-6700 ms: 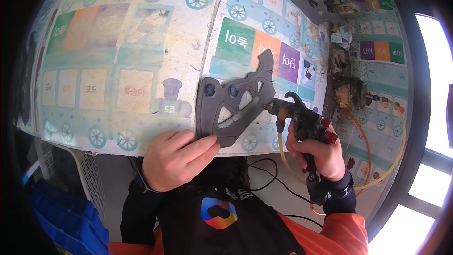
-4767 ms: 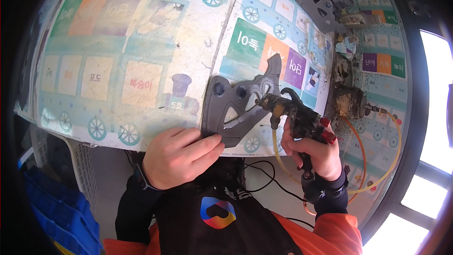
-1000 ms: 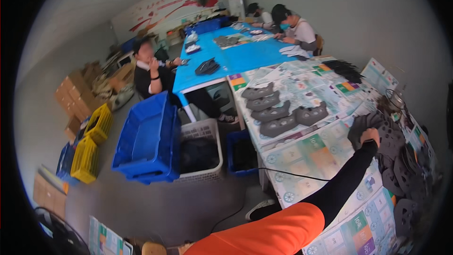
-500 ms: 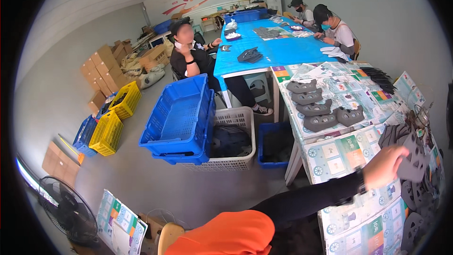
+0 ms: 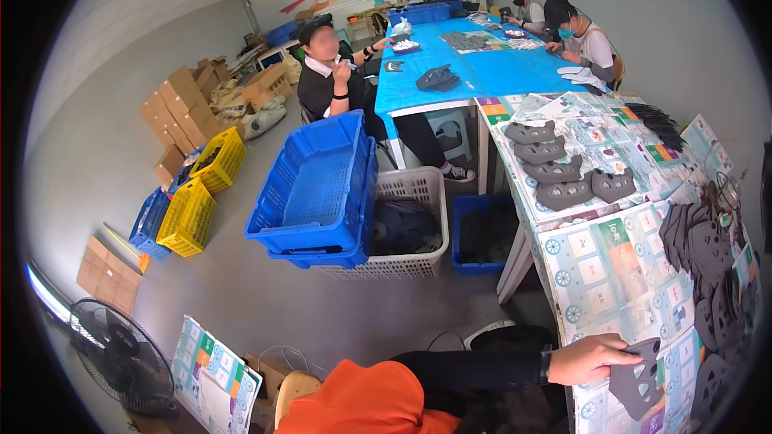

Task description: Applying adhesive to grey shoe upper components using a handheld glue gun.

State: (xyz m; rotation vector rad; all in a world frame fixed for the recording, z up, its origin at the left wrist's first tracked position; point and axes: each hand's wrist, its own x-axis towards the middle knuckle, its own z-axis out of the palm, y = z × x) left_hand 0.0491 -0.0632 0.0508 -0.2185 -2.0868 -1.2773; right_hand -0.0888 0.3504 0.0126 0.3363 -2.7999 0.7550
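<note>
Dark grey, the cut-out piece (image 5: 628,394) is pinched in the left hand (image 5: 591,358) at the papered table's (image 5: 599,305) near end, inside its left edge; the right hand is out of view. Positioning seems the step in hand; the next move likely calls for laying it flat, clear of the heaped pieces (image 5: 708,249) along the right edge.

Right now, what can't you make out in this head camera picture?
Right hand: outside the head view.
Grey piece in the left hand: its underside faces away from the head camera.
Grey pile on the right, head view: overlapping pieces hide how many there are.
Dark contents of the white basket, head view: shadowed and partly behind blue crates.
</note>
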